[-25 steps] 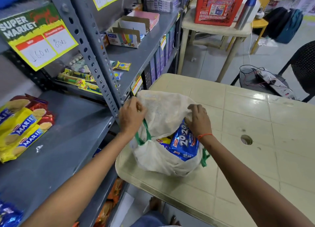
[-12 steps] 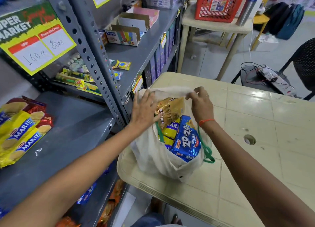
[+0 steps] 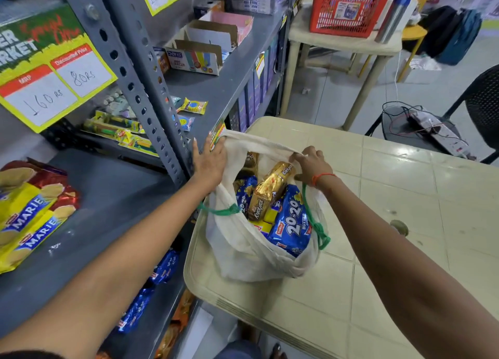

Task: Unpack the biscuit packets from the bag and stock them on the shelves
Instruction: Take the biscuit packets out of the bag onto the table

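A white cloth bag (image 3: 243,253) with green handles stands open on the cream plastic table (image 3: 405,223). Inside show a gold Krackjack packet (image 3: 267,191), a blue 20-20 packet (image 3: 293,221) and other packets. My left hand (image 3: 209,164) holds the bag's left rim with fingers spread over the cloth. My right hand (image 3: 310,164) pinches the far right rim. Yellow Marie packets (image 3: 29,221) lie on the grey shelf (image 3: 108,223) at the left.
A grey slotted upright (image 3: 143,88) stands just left of the bag. The upper shelf holds cardboard boxes (image 3: 199,48) and small sachets. A lower shelf holds blue packets (image 3: 164,269). A red basket (image 3: 348,7) sits on a far table; a black chair (image 3: 483,105) is at right.
Both hands have pulled the bag's mouth wider apart, so the gold Krackjack packet and more blue packets now show inside.
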Demonstrator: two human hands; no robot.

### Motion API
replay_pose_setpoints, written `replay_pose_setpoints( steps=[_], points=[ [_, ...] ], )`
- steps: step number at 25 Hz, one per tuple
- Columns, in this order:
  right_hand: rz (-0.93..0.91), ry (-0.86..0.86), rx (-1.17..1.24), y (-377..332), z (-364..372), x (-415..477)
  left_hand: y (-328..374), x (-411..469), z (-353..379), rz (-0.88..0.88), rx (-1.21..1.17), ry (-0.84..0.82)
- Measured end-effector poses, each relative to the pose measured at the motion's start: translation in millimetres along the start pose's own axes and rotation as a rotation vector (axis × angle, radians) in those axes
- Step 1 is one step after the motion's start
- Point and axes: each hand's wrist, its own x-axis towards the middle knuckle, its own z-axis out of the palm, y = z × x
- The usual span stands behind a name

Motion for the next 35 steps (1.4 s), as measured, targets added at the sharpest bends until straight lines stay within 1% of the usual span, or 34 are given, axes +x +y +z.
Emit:
replay_pose_setpoints(
  steps=[1, 2, 3, 4, 5, 6, 7, 8, 9, 10, 11, 12, 13, 15, 16, 17, 19, 20, 21, 22, 23, 24, 25, 27, 30, 33, 35],
  points=[
    [-0.041, -0.018, 0.075, -1.8, 0.1, 2.3, 1.6, 1.9, -8.0, -0.041, -0.169, -0.038],
    [-0.075, 0.004, 0.159, -3.4, 0.3, 1.7, 3.5, 2.2, -14.8, -0.077, -0.309, -0.036],
    [-0.104, 0.051, 0.232, -4.8, 0.8, -1.1, 6.6, -1.2, -19.7, -0.098, -0.396, 0.015],
    [-0.126, 0.097, 0.28, -6.0, 0.6, -4.8, 11.3, -7.9, -22.6, -0.104, -0.41, 0.105],
    [-0.139, 0.129, 0.297, -6.7, 1.2, -8.7, 19.0, -17.8, -23.8, -0.091, -0.363, 0.218],
    [-0.146, 0.154, 0.277, -7.2, 2.6, -13.6, 29.5, -28.3, -21.3, -0.072, -0.32, 0.314],
    [-0.148, 0.188, 0.228, -8.1, 5.1, -18.3, 39.2, -37.9, -18.2, -0.031, -0.339, 0.364],
    [-0.145, 0.235, 0.17, -10.2, 7.5, -23.0, 46.0, -44.8, -15.6, 0.021, -0.427, 0.331],
    [-0.124, 0.295, 0.13, -13.0, 9.5, -28.3, 52.5, -49.8, -13.6, 0.064, -0.567, 0.226],
    [-0.075, 0.346, 0.122, -16.8, 10.8, -33.7, 57.3, -52.1, -9.1, 0.082, -0.695, 0.07],
    [-0.008, 0.362, 0.145, -20.0, 14.0, -39.4, 61.3, -55.0, -5.3, 0.1, -0.76, -0.076],
    [0.063, 0.324, 0.176, -24.4, 17.5, -45.5, 64.0, -57.4, -0.2, 0.103, -0.762, -0.175],
    [0.122, 0.243, 0.214, -29.3, 22.0, -50.5, 66.4, -59.7, 5.5, 0.088, -0.77, -0.264],
    [0.216, 0.062, 0.363, -38.4, 28.3, -61.7, 73.7, -68.6, 16.8, 0.085, -0.901, -0.408],
    [0.248, 0.009, 0.454, -40.6, 30.0, -65.1, 77.4, -74.6, 22.7, 0.092, -0.99, -0.433],
    [0.266, -0.013, 0.526, -40.5, 31.3, -66.4, 79.4, -79.7, 27.9, 0.069, -1.075, -0.402],
    [0.296, -0.067, 0.666, -36.6, 30.0, -71.3, 76.7, -83.9, 30.0, -0.102, -1.271, -0.263],
    [0.297, -0.132, 0.789, -32.1, 26.8, -75.1, 74.1, -82.9, 30.0, -0.189, -1.312, -0.205],
    [0.291, -0.24, 0.929, -26.6, 22.6, -79.3, 71.6, -82.3, 27.8, -0.25, -1.313, -0.181],
    [0.272, -0.38, 1.045, -19.8, 18.4, -84.1, 70.8, -82.3, 24.1, -0.298, -1.315, -0.199],
    [0.237, -0.514, 1.115, -11.9, 14.4, -90.0, 73.2, -83.9, 19.3, -0.338, -1.355, -0.229],
    [0.208, -0.612, 1.145, -2.8, 11.4, -96.1, 77.7, -86.6, 14.5, -0.361, -1.418, -0.245],
    [0.191, -0.671, 1.155, 6.5, 9.3, -101.3, 83.5, -91.1, 9.9, -0.36, -1.473, -0.245],
    [0.172, -0.689, 1.13, 28.5, 3.2, -111.8, 100.4, -105.2, -0.3, -0.31, -1.531, -0.215],
    [0.2, -0.577, 1.061, 64.1, -9.2, -131.3, 136.5, -121.9, -9.7, -0.23, -1.576, -0.21],
    [0.277, -0.441, 1.092, 107.8, -15.0, -156.8, 188.4, -129.3, -16.2, -0.138, -1.497, -0.173],
    [0.34, -0.392, 1.114, 138.1, -10.2, -174.3, 227.1, -129.5, -16.2, -0.094, -1.455, -0.203]
  ],
)
